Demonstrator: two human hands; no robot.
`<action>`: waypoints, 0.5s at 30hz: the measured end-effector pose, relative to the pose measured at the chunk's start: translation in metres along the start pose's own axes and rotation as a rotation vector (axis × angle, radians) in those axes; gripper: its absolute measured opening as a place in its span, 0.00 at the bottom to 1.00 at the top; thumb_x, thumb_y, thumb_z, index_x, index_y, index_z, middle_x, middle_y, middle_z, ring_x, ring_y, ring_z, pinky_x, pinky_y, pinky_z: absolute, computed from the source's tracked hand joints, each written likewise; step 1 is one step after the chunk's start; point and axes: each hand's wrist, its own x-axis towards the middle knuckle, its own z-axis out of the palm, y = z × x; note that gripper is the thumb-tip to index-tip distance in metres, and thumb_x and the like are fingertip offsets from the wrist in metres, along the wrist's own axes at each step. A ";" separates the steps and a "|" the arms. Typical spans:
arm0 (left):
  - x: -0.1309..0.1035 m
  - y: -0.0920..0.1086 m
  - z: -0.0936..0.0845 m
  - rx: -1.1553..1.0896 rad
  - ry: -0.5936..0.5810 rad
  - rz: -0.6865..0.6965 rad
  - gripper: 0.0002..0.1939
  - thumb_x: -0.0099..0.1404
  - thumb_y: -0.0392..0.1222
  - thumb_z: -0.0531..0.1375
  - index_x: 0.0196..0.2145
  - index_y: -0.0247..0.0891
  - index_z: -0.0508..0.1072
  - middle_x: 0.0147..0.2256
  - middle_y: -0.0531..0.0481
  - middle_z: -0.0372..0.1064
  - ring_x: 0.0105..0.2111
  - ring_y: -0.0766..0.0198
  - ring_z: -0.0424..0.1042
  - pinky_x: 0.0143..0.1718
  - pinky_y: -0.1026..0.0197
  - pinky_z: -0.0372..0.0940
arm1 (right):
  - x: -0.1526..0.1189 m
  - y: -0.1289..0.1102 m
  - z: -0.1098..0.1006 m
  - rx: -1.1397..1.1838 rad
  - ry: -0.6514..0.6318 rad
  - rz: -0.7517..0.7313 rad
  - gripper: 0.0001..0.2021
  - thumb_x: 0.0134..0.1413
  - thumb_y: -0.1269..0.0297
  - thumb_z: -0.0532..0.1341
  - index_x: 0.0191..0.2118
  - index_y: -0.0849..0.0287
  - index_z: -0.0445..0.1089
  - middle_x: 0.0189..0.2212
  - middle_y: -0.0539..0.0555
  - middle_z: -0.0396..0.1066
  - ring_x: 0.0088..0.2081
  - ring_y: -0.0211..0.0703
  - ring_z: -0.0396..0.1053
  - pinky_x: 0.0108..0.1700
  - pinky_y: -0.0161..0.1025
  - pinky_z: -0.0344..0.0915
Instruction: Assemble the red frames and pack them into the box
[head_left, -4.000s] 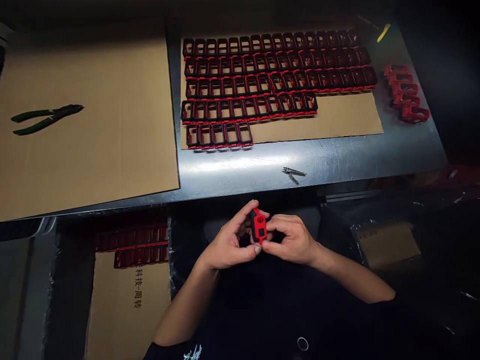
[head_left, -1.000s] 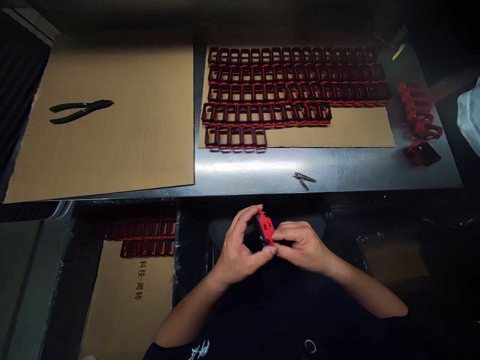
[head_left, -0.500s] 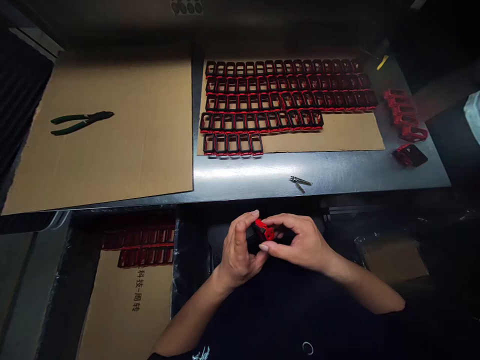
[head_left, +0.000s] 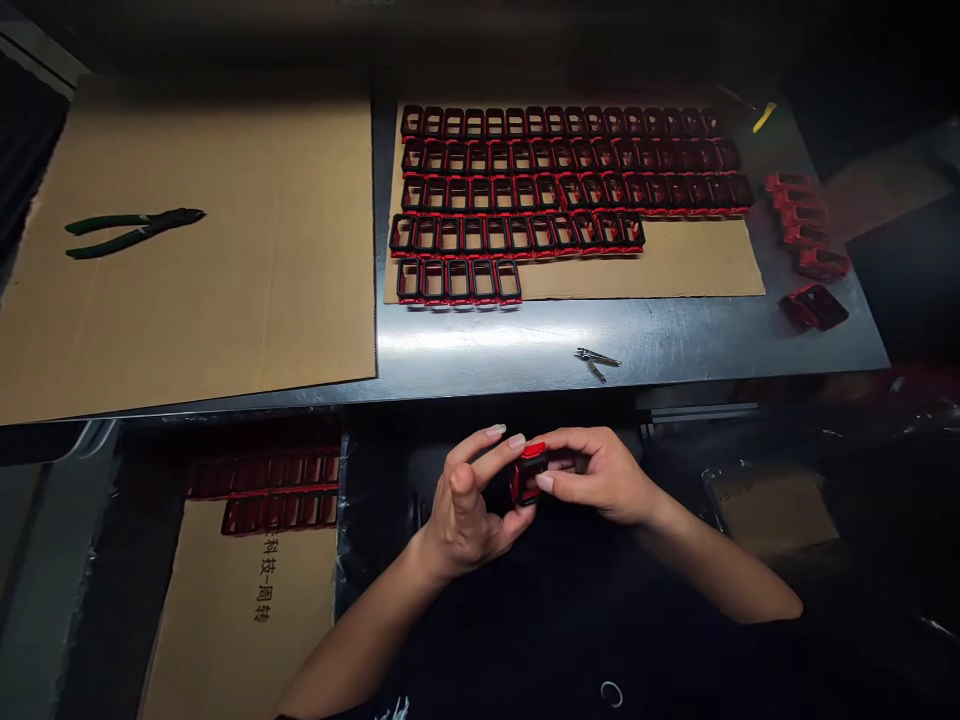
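Just below the table's front edge, a small red and black frame (head_left: 530,474) is held between both hands. My right hand (head_left: 600,475) pinches it from the right with thumb and fingers. My left hand (head_left: 474,505) supports its left side and lower end, the middle finger and the lower fingers touching it while another finger points up, free. On the table, several rows of similar red and black frames (head_left: 457,282) stand on cardboard (head_left: 697,258). Small metal nippers (head_left: 598,360) lie open nearer the front edge.
Green-handled pliers (head_left: 135,232) lie on a large cardboard sheet (head_left: 225,320) at left. More red parts (head_left: 806,222) and a yellow item (head_left: 764,117) are at the right of the metal table (head_left: 480,350). Below left, a box holds red frames (head_left: 281,510) on cardboard.
The held frame has been turned more upright, showing more of its black side. My left fingers have spread a little. The whole view has shifted slightly.
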 end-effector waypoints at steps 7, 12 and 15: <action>-0.001 0.012 -0.003 -0.332 -0.105 -0.472 0.61 0.61 0.48 0.69 0.73 0.43 0.28 0.54 0.38 0.68 0.58 0.50 0.69 0.57 0.41 0.69 | 0.009 0.016 0.001 0.411 -0.042 0.337 0.23 0.46 0.48 0.75 0.41 0.62 0.76 0.27 0.51 0.78 0.20 0.33 0.74 0.22 0.28 0.70; -0.004 0.010 -0.005 -0.318 -0.264 -0.579 0.55 0.59 0.43 0.69 0.73 0.49 0.40 0.55 0.39 0.67 0.56 0.48 0.69 0.57 0.40 0.68 | 0.008 0.012 0.008 0.313 0.003 0.274 0.21 0.47 0.49 0.75 0.36 0.62 0.74 0.22 0.46 0.72 0.18 0.30 0.67 0.21 0.27 0.65; -0.006 0.006 -0.004 -0.323 -0.287 -0.546 0.45 0.57 0.37 0.69 0.68 0.50 0.56 0.56 0.41 0.66 0.59 0.46 0.65 0.60 0.38 0.65 | 0.005 0.001 0.012 0.098 -0.015 0.208 0.16 0.47 0.56 0.76 0.35 0.62 0.75 0.22 0.45 0.69 0.22 0.31 0.67 0.26 0.29 0.66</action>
